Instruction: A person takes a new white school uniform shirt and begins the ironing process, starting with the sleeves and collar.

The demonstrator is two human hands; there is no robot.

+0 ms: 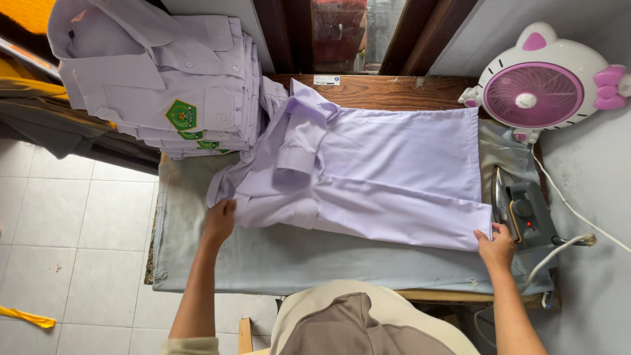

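Head view looks straight down on an ironing table covered with a grey-green cloth. A lilac shirt lies across it, partly folded, with its collar end toward the left far corner and its hem along the right side. The left hand rests on the shirt's near left edge by a sleeve, fingers flat on the fabric; whether they pinch it I cannot tell. The right hand pinches the shirt's near right corner between thumb and fingers, just beside the table's right edge.

An electric iron sits on its side at the right end of the table, touching or nearly touching the shirt's hem, its white cord running off to the right. At the far left corner a stack of folded lilac shirts with green badges stands high, its lower edge overlapping the table. A white and pink cat-shaped fan stands beyond the far right corner against the wall. Pale floor tiles show on the left, with a yellow strip lying on them near the bottom corner.
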